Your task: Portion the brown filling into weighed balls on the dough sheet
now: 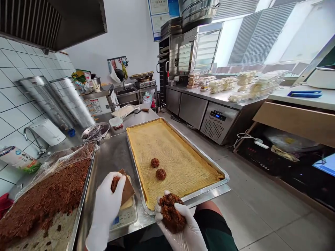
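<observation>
My left hand [111, 193], in a white glove, is closed around a small lump of dark brown filling [114, 183] above a brown square sheet [128, 188]. That sheet rests on a digital kitchen scale [128, 213]. My right hand [180, 223], also gloved, grips a larger lump of sticky brown filling [172, 212] just off the near edge of the baking tray [227, 177]. Two round filling balls [155, 162] sit close together on the tray's yellow mesh liner [178, 150].
A big tray of loose brown filling [60, 177], partly under plastic wrap, lies at the left. Behind it stand a faucet [34, 139] and a strainer [95, 131]. Packed clear boxes [243, 82] are stacked on the steel counter [193, 91] at the back right.
</observation>
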Demonstrator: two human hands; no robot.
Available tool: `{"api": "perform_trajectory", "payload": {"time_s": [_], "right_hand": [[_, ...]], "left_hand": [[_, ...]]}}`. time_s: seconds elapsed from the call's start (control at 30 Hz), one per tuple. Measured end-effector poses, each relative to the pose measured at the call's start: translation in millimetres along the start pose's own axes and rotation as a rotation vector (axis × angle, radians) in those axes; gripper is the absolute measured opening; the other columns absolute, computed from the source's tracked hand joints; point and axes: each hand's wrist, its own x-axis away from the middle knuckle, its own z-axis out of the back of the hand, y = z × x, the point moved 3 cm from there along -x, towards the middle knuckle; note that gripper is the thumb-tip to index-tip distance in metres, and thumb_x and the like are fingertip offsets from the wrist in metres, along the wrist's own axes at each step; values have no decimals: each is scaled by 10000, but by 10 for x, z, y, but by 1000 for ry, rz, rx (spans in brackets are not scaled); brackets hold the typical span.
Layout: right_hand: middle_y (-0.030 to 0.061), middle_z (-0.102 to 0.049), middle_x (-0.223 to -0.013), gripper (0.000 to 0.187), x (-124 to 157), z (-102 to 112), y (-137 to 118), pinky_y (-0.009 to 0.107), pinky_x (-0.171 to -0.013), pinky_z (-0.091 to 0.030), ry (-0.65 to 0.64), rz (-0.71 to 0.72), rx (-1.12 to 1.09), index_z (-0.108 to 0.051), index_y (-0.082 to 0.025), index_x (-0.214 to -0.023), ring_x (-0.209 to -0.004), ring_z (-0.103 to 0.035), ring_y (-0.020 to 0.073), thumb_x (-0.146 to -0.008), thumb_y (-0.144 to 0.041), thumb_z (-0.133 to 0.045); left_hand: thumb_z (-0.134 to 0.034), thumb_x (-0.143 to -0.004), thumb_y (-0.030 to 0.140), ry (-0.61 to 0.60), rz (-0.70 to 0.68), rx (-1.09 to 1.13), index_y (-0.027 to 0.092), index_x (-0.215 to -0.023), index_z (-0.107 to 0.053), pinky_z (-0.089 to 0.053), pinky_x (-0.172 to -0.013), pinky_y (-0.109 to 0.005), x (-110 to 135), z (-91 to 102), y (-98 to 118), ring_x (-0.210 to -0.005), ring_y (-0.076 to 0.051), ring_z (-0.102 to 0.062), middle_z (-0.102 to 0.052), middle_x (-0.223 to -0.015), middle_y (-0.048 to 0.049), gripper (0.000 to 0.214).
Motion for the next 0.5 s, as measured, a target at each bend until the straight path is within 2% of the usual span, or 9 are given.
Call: {"api": "perform_trajectory", "payload": {"time_s": [0.07, 0.13, 0.2, 0.27, 0.37, 0.43, 0.5], "right_hand": [[111, -759, -1000, 321, -13, 36, 0, 315, -736, -542, 14, 0, 10, -752, -223, -1064, -870, -683, 230, -748, -277, -764], [103, -760, -1014, 357, -9, 57, 10, 332, -745, -549, 27, 3, 13, -742, -231, -1094, -885, -686, 236, -746, -306, -777], [97, -760, -1039, 402, 4, 61, 12, 361, -760, -554, 75, -3, 18, -726, -242, -1128, -918, -686, 248, -753, -372, -786], [99, -758, -1079, 453, 13, 48, -2, 404, -788, -559, 147, -19, 18, -711, -249, -1150, -971, -682, 268, -760, -469, -776], [106, -757, -1122, 486, 0, 5, -41, 458, -859, -557, 210, -49, 22, -711, -254, -1134, -1064, -671, 299, -758, -558, -752], [86, -762, -1124, 440, -26, -15, -68, 463, -886, -555, 221, -40, 40, -711, -276, -1118, -1091, -669, 294, -766, -537, -754], [61, -769, -1107, 370, -53, -10, -82, 452, -876, -562, 249, -18, 68, -711, -297, -1093, -1078, -679, 279, -774, -475, -770]], "left_hand": [[-552, -914, 446, -99, -71, -165, 275, -1025, -662, -475, -926, -360, -125, 168, -174, -1040, -245, -629, -690, -1103, -36, 232], [-472, -953, 428, -187, -99, -221, 286, -1155, -647, -438, -1050, -413, -155, 295, -373, -1191, -256, -588, -649, -1266, -51, 303], [-419, -975, 432, -190, -76, -276, 287, -1201, -631, -400, -1111, -449, -83, 386, -547, -1258, -253, -553, -610, -1345, -56, 342], [-481, -950, 473, -184, -85, -368, 288, -1185, -634, -406, -1103, -477, 68, 406, -649, -1248, -266, -549, -610, -1327, -61, 336], [-619, -887, 449, -328, -211, -502, 317, -1105, -671, -426, -1063, -498, 320, 308, -691, -1230, -284, -540, -629, -1256, -42, 260], [-589, -918, 363, -415, -283, -563, 328, -1017, -696, -442, -1028, -488, 408, 265, -706, -1203, -269, -548, -646, -1193, -25, 150], [-528, -952, 295, -448, -322, -598, 323, -970, -705, -468, -985, -460, 412, 289, -731, -1150, -245, -572, -656, -1131, -23, 180]]}}
